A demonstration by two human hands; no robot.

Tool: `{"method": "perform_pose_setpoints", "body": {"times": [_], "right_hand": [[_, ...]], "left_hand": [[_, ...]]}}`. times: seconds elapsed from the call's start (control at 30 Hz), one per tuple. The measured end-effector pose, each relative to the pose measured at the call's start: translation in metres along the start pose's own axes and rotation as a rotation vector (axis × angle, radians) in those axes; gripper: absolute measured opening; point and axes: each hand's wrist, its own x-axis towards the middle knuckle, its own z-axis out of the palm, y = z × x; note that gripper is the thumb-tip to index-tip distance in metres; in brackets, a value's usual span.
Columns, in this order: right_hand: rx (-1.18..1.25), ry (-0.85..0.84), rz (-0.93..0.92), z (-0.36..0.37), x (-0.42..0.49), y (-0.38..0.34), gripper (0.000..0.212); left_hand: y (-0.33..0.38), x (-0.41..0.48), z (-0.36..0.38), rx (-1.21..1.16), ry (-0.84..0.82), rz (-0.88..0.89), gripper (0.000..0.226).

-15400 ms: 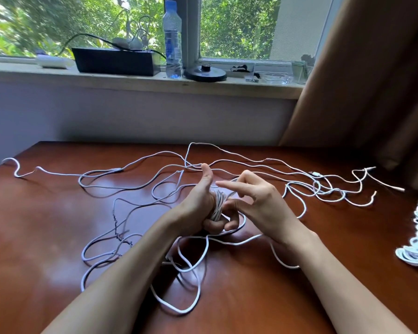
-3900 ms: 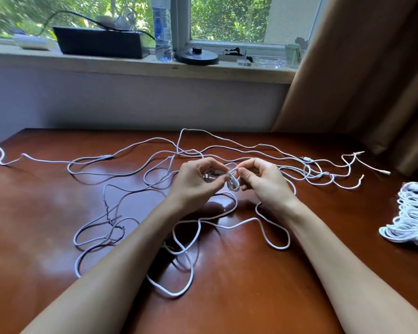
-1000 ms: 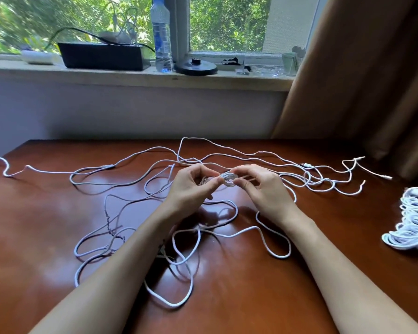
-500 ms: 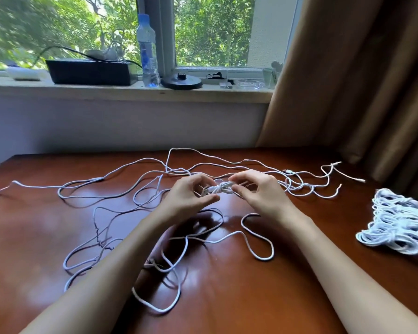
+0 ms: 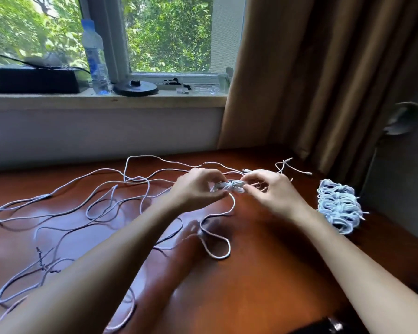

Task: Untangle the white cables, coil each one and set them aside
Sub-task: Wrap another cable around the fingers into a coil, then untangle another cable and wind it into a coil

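Observation:
A small coiled white cable point(image 5: 229, 185) hangs between my two hands above the middle of the brown table point(image 5: 251, 285). My left hand point(image 5: 196, 186) pinches its left end and my right hand point(image 5: 270, 189) pinches its right end. A loose tail drops from the coil and loops on the table point(image 5: 215, 239). Tangled white cables point(image 5: 87, 201) sprawl over the left and far side of the table. A pile of coiled white cables point(image 5: 338, 204) lies at the right edge.
A window sill behind the table carries a black box point(image 5: 32, 80), a water bottle point(image 5: 94, 56) and a round black base point(image 5: 135, 88). A brown curtain point(image 5: 323, 75) hangs at the right. A dark object point(image 5: 323, 326) shows at the near edge.
The view has swung right, so the coiled pile sits closer to the middle. Both hands and the small coil have shifted right with it. The coil looks tighter than 3.9 s ago.

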Motion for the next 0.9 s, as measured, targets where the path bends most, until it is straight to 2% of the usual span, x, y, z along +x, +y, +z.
{"method": "perform_pose_setpoints", "body": {"times": [0.07, 0.17, 0.3, 0.47, 0.63, 0.9], "right_hand": [[-0.023, 0.024, 0.036, -0.015, -0.007, 0.011, 0.015], [-0.066, 0.040, 0.097, -0.035, -0.016, 0.028, 0.013], [-0.103, 0.060, 0.149, -0.058, -0.026, 0.053, 0.012], [-0.097, 0.057, 0.197, -0.081, -0.036, 0.075, 0.016], [-0.078, 0.070, 0.278, -0.100, -0.039, 0.096, 0.013], [-0.201, 0.062, 0.343, -0.115, -0.037, 0.137, 0.011]], "left_hand": [[0.014, 0.012, 0.011, 0.006, -0.008, 0.022, 0.025], [0.033, 0.029, 0.030, -0.035, -0.032, 0.068, 0.033], [0.055, 0.048, 0.054, -0.052, -0.048, 0.066, 0.028], [0.077, 0.070, 0.082, 0.017, -0.048, 0.088, 0.026], [0.096, 0.092, 0.105, 0.020, -0.057, 0.069, 0.028], [0.108, 0.116, 0.136, 0.009, -0.074, 0.043, 0.024]]}}
